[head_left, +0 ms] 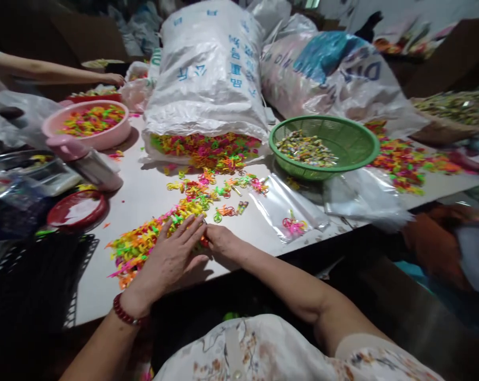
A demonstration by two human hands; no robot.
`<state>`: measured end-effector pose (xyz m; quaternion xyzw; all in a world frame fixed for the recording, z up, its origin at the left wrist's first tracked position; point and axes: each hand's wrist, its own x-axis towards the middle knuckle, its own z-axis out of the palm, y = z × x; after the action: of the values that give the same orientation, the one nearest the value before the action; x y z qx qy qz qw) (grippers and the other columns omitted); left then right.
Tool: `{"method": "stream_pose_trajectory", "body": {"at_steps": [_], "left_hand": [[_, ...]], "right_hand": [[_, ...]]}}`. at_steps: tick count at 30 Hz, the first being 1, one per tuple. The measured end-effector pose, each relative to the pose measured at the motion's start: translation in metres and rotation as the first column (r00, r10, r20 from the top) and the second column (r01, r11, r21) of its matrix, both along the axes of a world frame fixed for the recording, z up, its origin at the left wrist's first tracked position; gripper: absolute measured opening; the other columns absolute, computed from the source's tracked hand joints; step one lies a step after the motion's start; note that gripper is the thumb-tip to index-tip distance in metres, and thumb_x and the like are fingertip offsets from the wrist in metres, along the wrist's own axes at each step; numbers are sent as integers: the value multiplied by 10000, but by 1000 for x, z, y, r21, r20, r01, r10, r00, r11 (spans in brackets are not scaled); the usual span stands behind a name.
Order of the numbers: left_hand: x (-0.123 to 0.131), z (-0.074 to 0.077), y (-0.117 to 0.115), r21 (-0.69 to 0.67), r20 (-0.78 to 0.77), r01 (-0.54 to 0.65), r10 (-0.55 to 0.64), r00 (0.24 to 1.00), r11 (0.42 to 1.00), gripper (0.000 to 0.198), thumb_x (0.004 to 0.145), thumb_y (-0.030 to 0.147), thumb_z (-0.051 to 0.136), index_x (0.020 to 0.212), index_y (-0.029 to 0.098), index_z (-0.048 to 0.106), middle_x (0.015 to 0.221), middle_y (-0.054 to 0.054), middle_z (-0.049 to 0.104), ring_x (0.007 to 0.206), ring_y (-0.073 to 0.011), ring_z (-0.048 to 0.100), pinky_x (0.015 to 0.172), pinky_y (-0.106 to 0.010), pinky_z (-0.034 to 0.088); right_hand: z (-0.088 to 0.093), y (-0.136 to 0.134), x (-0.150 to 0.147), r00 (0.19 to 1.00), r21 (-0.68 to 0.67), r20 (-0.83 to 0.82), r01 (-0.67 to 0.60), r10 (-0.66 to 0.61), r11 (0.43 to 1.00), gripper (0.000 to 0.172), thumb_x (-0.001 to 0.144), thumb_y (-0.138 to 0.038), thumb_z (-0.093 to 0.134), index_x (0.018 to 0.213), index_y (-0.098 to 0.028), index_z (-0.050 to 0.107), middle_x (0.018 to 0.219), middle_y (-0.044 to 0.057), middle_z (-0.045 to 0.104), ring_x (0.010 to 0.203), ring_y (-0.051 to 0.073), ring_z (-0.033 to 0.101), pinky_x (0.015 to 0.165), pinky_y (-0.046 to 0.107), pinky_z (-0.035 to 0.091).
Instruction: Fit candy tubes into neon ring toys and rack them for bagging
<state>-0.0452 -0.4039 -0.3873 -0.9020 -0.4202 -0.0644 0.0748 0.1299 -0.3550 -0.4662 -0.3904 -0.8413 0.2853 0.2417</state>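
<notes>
My left hand (179, 246) lies with its fingers stretched out over the right end of a long heap of small bright plastic toys (139, 243). Whether a clear bag encloses this heap, I cannot tell. Close against those fingertips, my right hand (221, 241) has its fingers bent together at the heap's end; what they grip is hidden. Loose toys (201, 190), some shaped like tiny bicycles, are scattered beyond both hands. To the right lies a flat clear plastic bag (273, 198) with a pink toy (294, 225) on it.
A big white woven sack (207, 79) spills toys at the back. A green basket (362, 145) holds small wrapped pieces. At left stand a pink basin (116, 127) of toys, a pink-handled container (100, 169) and a red dish (98, 211). Another person's arm (56, 71) reaches in at far left.
</notes>
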Motion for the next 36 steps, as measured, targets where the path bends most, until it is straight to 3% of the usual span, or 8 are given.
{"method": "stream_pose_trajectory", "body": {"at_steps": [4, 7, 9, 11, 16, 21, 27, 36], "left_hand": [[-3, -6, 2, 21, -4, 10, -10, 1000, 1000, 622, 942, 472, 460, 1494, 212, 338, 1584, -86, 277, 1442, -280, 317, 1181, -537, 190], [-4, -5, 0, 19, -17, 9, -9, 1000, 1000, 629, 942, 487, 459, 1485, 188, 351, 1585, -117, 261, 1452, -279, 298, 1182, -528, 190], [-3, -3, -1, 20, -15, 3, -2, 1000, 1000, 647, 942, 508, 451, 1489, 181, 343, 1581, -133, 266, 1452, -281, 299, 1183, -531, 184], [-2, -2, -1, 14, -7, 1, -1, 1000, 1000, 673, 945, 524, 438, 1512, 190, 297, 1578, -134, 273, 1447, -279, 309, 1182, -535, 183], [-2, 0, -2, 16, 9, 16, -16, 1000, 1000, 618, 957, 496, 430, 1512, 256, 305, 1596, -93, 231, 1446, -285, 309, 1177, -552, 181], [0, 1, -5, 26, -20, 35, -35, 999, 999, 593, 959, 429, 448, 1504, 232, 322, 1587, -60, 271, 1458, -277, 283, 1201, -567, 103], [3, 5, -7, 13, -10, 13, -12, 1000, 1000, 598, 965, 410, 450, 1504, 190, 314, 1574, -107, 301, 1458, -252, 291, 1222, -540, 52], [7, 14, -8, -79, -16, -31, 30, 999, 996, 628, 970, 467, 421, 1513, 183, 281, 1597, -86, 260, 1486, -210, 213, 1232, -484, 69]], "right_hand": [[11, -10, 30, 999, 47, -34, 42, -41, 998, 160, 902, -158, 547, 1021, -169, 653, 995, 55, 659, 905, 153, 598, 839, 253, 470], [22, -15, 102, 974, 158, 0, 225, -228, 961, 288, 868, -130, 578, 1142, -172, 655, 1174, 103, 623, 1036, 185, 587, 917, 292, 470], [27, -16, 161, 884, 270, 158, 390, -440, 881, 281, 829, -135, 609, 1095, -154, 698, 1143, 138, 618, 1038, 239, 570, 911, 345, 474], [30, -16, 214, 773, 358, 322, 435, -547, 826, 276, 832, -132, 591, 1072, -164, 724, 1163, 153, 603, 1057, 273, 545, 926, 384, 459], [36, -14, 268, 690, 285, 581, 324, -432, 902, 213, 859, -131, 551, 909, -193, 749, 1185, 133, 572, 986, 232, 569, 854, 319, 453], [46, -12, 251, 758, 238, 553, 255, -346, 937, 237, 864, -96, 492, 971, -168, 690, 1118, 121, 592, 875, 190, 591, 776, 282, 438], [37, -13, 176, 945, 117, 151, 273, -289, 955, 177, 909, -184, 449, 975, -167, 612, 941, 80, 616, 837, 173, 575, 773, 274, 433], [14, -12, 52, 937, -278, -255, 164, -237, 947, 136, 865, -315, 549, 847, -181, 567, 754, -3, 613, 678, 136, 519, 630, 242, 408]]}}
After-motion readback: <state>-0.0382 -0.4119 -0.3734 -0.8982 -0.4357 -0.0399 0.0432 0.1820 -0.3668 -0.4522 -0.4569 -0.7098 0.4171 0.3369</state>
